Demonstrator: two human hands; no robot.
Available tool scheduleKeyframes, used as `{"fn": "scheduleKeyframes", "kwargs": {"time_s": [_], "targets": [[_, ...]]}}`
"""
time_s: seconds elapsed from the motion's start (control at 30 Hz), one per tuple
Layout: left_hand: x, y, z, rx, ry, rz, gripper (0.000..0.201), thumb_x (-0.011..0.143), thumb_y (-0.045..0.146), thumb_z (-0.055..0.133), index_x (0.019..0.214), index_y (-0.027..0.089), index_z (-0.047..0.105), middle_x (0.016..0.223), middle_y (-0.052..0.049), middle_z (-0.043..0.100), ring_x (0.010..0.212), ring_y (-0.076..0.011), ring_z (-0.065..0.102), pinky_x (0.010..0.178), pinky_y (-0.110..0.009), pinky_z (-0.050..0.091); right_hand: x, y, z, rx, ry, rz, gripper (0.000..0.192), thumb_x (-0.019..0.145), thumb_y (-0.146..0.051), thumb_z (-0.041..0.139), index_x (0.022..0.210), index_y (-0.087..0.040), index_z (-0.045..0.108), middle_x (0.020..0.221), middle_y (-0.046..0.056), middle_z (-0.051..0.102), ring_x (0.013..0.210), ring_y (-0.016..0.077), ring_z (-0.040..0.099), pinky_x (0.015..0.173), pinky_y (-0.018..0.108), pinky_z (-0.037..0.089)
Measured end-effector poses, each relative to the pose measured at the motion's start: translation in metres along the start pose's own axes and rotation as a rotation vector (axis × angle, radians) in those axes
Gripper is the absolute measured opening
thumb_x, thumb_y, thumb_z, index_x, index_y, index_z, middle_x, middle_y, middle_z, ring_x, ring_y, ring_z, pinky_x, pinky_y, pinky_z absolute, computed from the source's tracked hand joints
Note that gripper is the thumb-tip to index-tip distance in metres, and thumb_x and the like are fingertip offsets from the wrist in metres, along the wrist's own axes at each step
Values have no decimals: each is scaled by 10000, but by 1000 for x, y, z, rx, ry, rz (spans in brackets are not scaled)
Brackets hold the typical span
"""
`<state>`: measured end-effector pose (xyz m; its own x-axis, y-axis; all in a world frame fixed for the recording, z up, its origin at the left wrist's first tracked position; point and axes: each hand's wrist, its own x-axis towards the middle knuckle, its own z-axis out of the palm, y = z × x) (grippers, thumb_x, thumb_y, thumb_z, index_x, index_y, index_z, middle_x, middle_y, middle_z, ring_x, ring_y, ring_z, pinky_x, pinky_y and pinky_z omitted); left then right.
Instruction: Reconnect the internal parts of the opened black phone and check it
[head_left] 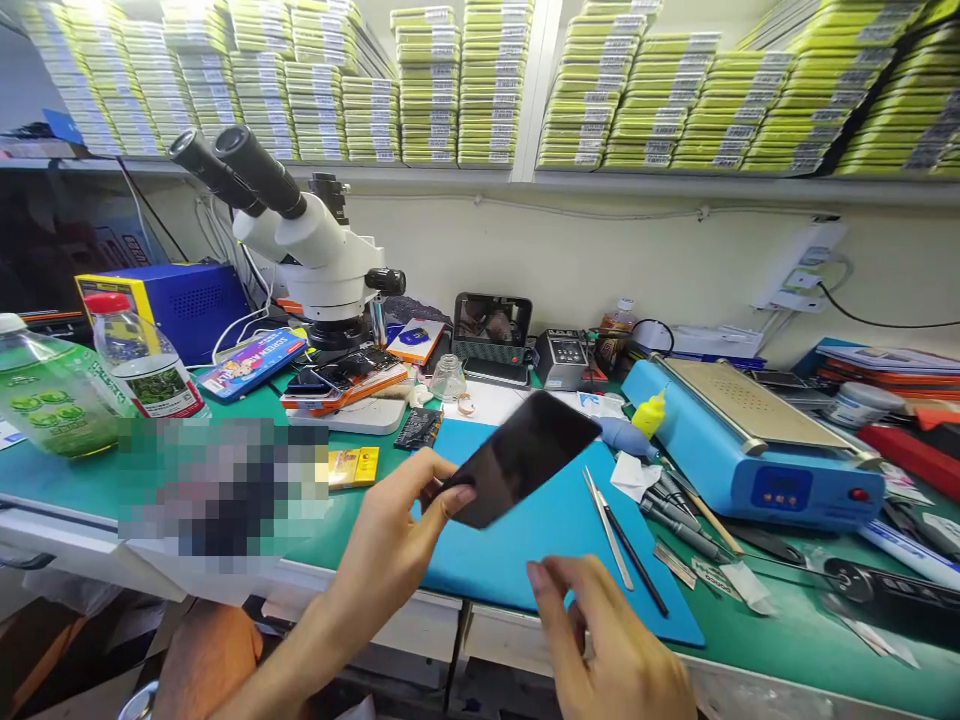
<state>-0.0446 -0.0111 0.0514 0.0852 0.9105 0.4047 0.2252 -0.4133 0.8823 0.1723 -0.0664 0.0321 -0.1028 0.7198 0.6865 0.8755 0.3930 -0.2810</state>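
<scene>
A black phone (529,460) with a glossy, reflecting face is tilted above the blue mat (480,560). My left hand (409,525) grips its lower left end, thumb on top and fingers underneath. To the right and nearer the bench's front edge is my right hand (611,640), apart from the phone. Its fingers are curled, with thumb and forefinger tips close together; anything between them is too small or hidden to make out. Steel tweezers (609,530) and a dark pen-like tool (637,560) lie on the mat to the right.
Behind the mat stand a microscope (315,250) and a propped-up small screen (493,325). At right sits a blue heated plate machine (757,440), near a yellow-tipped bottle (649,412). Bottles (56,390) occupy the left. A blurred patch covers part of the bench.
</scene>
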Motion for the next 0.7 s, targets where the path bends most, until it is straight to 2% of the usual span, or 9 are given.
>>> {"fn": "scheduleKeyframes", "kwargs": {"time_s": [0.07, 0.17, 0.33, 0.47, 0.63, 0.7], "targets": [[2, -6, -8, 211, 19, 162, 180, 1092, 302, 628, 935, 217, 653, 906, 5, 640, 836, -156, 560, 771, -291, 386, 0, 20, 2, 23, 10, 74, 327, 1126, -515, 514, 1002, -275, 698, 814, -51, 751, 481, 101, 636, 472, 213, 484], [0, -19, -16, 484, -10, 367, 153, 1100, 227, 605, 973, 226, 690, 918, -1, 678, 817, -175, 565, 754, -327, 364, -2, 46, 1, 36, 63, 196, 323, 1100, -536, 548, 1075, -275, 735, 894, -14, 801, 535, 129, 690, 481, 216, 523], [-7, -36, -23, 791, -108, 586, 208, 1111, 140, 542, 1004, 201, 710, 936, -18, 734, 812, -206, 591, 710, -357, 373, -3, 64, 3, 72, 43, 324, 380, 1071, -579, 557, 1089, -266, 773, 834, 10, 786, 567, 158, 726, 496, 229, 559], [-13, -42, -30, 878, -169, 636, 171, 1130, 189, 528, 1142, 185, 698, 1055, -31, 767, 926, -224, 662, 754, -355, 443, -4, 65, 15, 82, 24, 345, 376, 1056, -591, 574, 1086, -280, 783, 890, 11, 796, 588, 160, 721, 518, 249, 558], [-22, -46, -33, 878, -194, 608, 201, 1139, 294, 539, 1213, 189, 693, 1096, -42, 765, 993, -238, 682, 824, -358, 503, -12, 64, 26, 58, 83, 323, 341, 1064, -574, 571, 1068, -292, 761, 1039, 11, 809, 893, 208, 780, 762, 285, 592], [-25, -46, -33, 880, -191, 594, 214, 1138, 287, 538, 1231, 189, 704, 1104, -48, 768, 1024, -247, 684, 838, -360, 513, -13, 59, 28, 62, 98, 322, 306, 1068, -547, 582, 1085, -288, 745, 1056, 18, 802, 941, 221, 770, 831, 305, 581]]}}
